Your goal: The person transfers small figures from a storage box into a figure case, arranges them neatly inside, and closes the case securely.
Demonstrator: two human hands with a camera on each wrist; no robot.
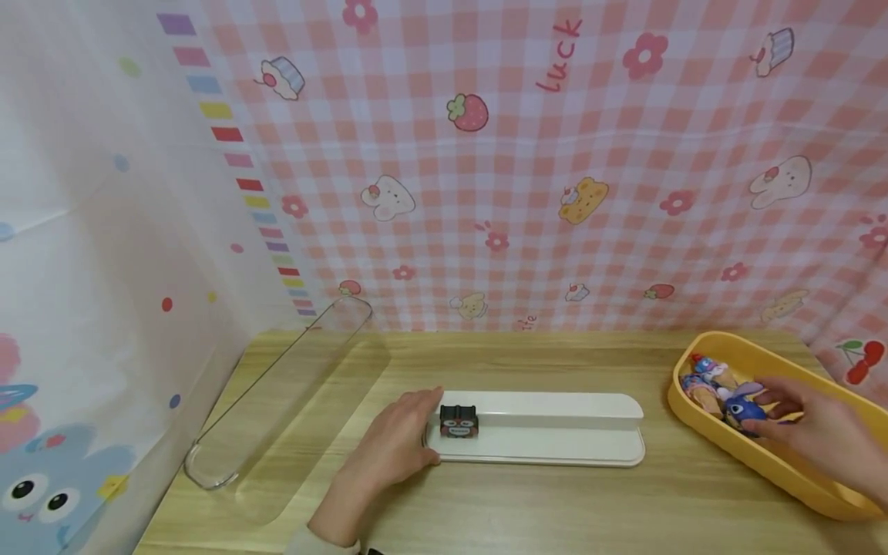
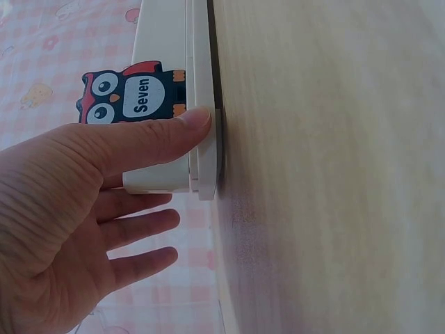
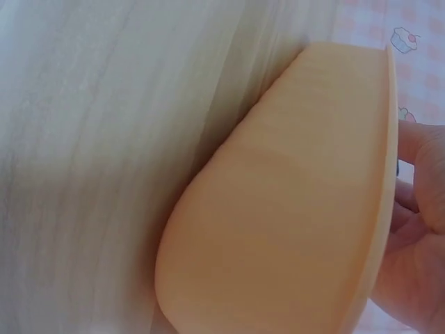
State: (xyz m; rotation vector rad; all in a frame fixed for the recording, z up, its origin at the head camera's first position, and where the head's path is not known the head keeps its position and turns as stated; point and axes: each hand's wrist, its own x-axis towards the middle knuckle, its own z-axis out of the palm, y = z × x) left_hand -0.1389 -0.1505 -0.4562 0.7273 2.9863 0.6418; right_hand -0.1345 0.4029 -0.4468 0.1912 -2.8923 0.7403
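My left hand holds the left end of a white two-step stand, thumb at the front and fingers behind. In the left wrist view its thumb presses the stand's front edge. On the lower step, by that hand, stands a dark owl figure with red trim; its belly reads "Seven". Over at the right, my right hand reaches into a yellow basket and pinches a blue long-eared figurine. The basket's wall hides most of that grasp in the right wrist view.
Small figures with ice-cream cones lie in the basket beside the blue one. A clear, long, round-ended container rests on the wooden table at the left. Behind the table hangs a pink checked cloth.
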